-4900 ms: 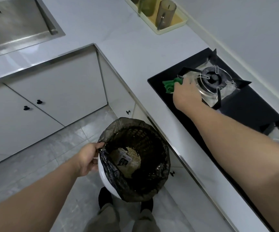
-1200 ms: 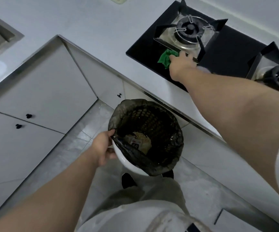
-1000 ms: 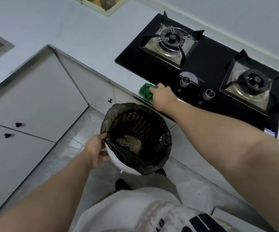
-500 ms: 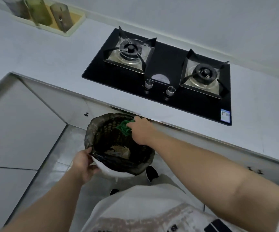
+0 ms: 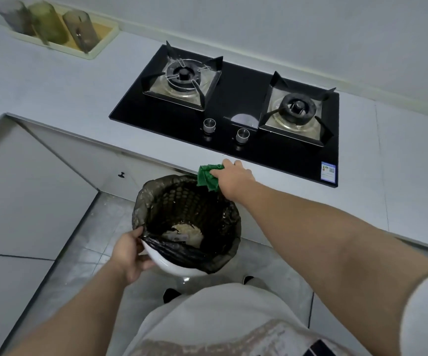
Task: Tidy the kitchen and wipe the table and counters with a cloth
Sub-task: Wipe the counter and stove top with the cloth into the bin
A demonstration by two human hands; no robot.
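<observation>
Head view: the right hand [image 5: 233, 179] has its fingers curled round a green cloth [image 5: 207, 178] at the front edge of the table [image 5: 171, 155], just over the far rim of a bin [image 5: 182, 269] (lined with a dark bag [image 5: 218, 255]). The left hand [image 5: 130, 255] grips the bin's near rim, fingers closed on it.

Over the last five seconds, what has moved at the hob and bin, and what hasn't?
The right hand, gripping the green cloth, came off the left burner, swept to the front of the hob and across the counter, and is now at the counter's edge above the far rim of the bin. The left hand still grips the bin's lined rim; nothing was let go.
</observation>
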